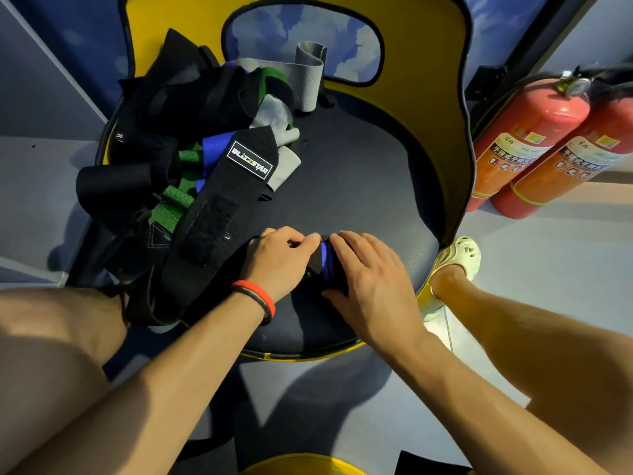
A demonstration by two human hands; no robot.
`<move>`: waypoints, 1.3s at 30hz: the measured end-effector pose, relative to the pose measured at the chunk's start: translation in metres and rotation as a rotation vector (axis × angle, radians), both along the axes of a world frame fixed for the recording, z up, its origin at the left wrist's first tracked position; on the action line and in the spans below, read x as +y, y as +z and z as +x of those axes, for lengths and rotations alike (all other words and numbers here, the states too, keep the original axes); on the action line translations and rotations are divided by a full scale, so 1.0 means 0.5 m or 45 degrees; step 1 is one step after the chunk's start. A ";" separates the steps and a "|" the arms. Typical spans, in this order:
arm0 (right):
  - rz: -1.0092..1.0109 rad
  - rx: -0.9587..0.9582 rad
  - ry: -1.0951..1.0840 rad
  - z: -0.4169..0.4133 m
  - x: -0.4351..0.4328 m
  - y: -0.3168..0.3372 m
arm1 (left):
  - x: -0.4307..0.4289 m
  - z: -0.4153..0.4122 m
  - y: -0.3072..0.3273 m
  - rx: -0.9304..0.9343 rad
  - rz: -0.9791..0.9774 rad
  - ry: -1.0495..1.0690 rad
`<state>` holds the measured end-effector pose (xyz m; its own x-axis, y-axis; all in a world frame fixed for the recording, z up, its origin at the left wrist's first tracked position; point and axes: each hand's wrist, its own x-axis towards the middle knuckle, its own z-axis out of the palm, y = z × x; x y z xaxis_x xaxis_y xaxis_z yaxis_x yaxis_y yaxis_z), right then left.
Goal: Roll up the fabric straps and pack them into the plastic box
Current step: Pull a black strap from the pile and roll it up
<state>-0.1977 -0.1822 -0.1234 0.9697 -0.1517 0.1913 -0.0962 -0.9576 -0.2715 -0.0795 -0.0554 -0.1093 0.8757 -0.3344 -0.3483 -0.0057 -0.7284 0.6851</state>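
Observation:
A small black strap with a blue stripe (325, 265) lies partly rolled on the dark round seat (370, 186). My left hand (279, 258) grips its left side with curled fingers, and my right hand (371, 279) covers its right side, thumb and fingers curled round it. A heap of black, green, blue and grey straps (191, 138) covers the seat's left half. A long black strap with a white label (222, 200) lies on top, running towards my left wrist. No plastic box is in view.
The seat has a yellow backrest (442, 108) rising behind and to the right. Two red fire extinguishers (541, 145) lean on the floor at right. My knees flank the seat, and my foot in a pale shoe (455, 262) is beside its right edge.

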 end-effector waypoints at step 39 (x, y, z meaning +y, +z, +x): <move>0.533 0.090 -0.117 0.015 -0.082 -0.047 | 0.016 -0.014 -0.036 -0.035 -0.464 -0.525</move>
